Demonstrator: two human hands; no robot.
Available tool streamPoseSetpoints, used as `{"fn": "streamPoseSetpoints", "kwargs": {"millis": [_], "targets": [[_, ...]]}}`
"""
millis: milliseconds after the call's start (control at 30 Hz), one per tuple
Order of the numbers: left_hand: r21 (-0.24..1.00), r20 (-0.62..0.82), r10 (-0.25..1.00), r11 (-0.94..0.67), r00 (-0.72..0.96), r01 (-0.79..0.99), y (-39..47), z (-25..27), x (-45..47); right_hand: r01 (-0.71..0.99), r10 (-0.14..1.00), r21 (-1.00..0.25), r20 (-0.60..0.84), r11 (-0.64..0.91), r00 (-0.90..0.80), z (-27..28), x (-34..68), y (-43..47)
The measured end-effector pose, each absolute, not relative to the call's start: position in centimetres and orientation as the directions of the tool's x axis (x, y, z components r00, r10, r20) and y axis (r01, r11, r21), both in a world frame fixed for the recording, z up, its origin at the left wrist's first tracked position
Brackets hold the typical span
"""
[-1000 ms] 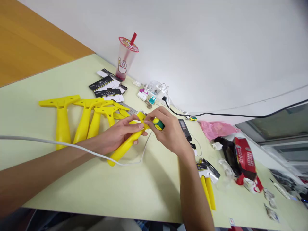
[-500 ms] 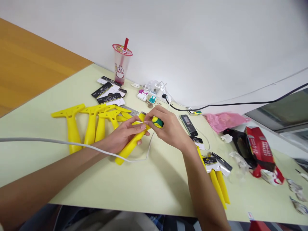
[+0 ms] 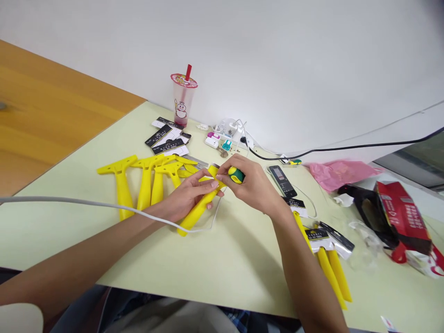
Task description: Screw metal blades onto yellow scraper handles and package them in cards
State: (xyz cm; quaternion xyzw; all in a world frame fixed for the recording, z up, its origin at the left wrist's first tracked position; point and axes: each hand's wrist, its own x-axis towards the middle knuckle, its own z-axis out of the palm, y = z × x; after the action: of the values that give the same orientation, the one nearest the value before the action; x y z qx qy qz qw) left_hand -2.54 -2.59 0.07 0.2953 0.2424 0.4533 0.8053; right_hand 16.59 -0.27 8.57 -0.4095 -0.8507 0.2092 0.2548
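Observation:
My left hand [image 3: 189, 194] is wrapped round a yellow scraper [image 3: 196, 213], whose handle slants down toward me. At the scraper's head, the fingertips of my right hand [image 3: 248, 182] are pinched together. A stubby screwdriver [image 3: 237, 175] with a green and yellow handle sits in the right hand, its tip hidden. What the right fingertips pinch at the head is too small to make out. To the left lie several more yellow scrapers [image 3: 123, 192], with small yellow parts [image 3: 187, 160] and thin metal blades [image 3: 199, 163] behind them.
A grey cable [image 3: 104, 203] crosses over my left forearm. Behind stand a drink cup [image 3: 183, 101], printed cards [image 3: 169, 147] and a power strip [image 3: 231, 129]. On the right lie a phone [image 3: 281, 181], packaged yellow scrapers [image 3: 331, 273], a pink bag [image 3: 343, 173] and a red bag [image 3: 402, 215].
The view has shifted, so everything appears a little further right. Both hands keep the same hold at the scraper's head.

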Motion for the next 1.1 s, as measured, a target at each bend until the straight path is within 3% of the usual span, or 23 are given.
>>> {"fn": "streamPoseSetpoints", "kwargs": {"millis": [267,433,633,800,933,1000,1100], "targets": [[0.691,-0.128,0.863,0.431,0.489,-0.58,-2.7,0.1,-2.6,0.59,0.903,-0.715,0.139,0.376,-0.407,8.3,16.4,-0.1],[0.694,-0.15,0.864,0.439,0.481,-0.571,-2.7,0.3,-2.6,0.63,0.947,-0.732,0.065,0.26,-0.315,8.2,16.3,-0.1],[0.652,-0.181,0.848,0.482,0.498,-0.585,-2.9,0.4,-2.7,0.635,0.946,-0.727,0.061,0.26,-0.317,8.2,16.6,0.2],[0.622,-0.217,0.848,0.502,0.483,-0.601,-2.7,0.1,-2.8,0.588,0.939,-0.74,0.182,0.326,-0.291,9.9,17.8,-0.1],[0.627,-0.276,0.832,0.535,0.481,-0.566,-2.6,0.1,-2.8,0.395,0.963,-0.878,0.25,0.271,-0.105,11.5,19.4,-0.9],[0.644,-0.299,0.812,0.559,0.501,-0.522,-2.7,0.2,-2.8,0.201,0.95,-0.929,0.307,0.312,-0.055,12.3,20.2,-1.3],[0.673,-0.319,0.782,0.585,0.536,-0.453,-3.0,0.3,-2.6,-0.001,0.904,-0.905,0.425,0.426,-0.033,13.4,21.0,-1.8]]}}
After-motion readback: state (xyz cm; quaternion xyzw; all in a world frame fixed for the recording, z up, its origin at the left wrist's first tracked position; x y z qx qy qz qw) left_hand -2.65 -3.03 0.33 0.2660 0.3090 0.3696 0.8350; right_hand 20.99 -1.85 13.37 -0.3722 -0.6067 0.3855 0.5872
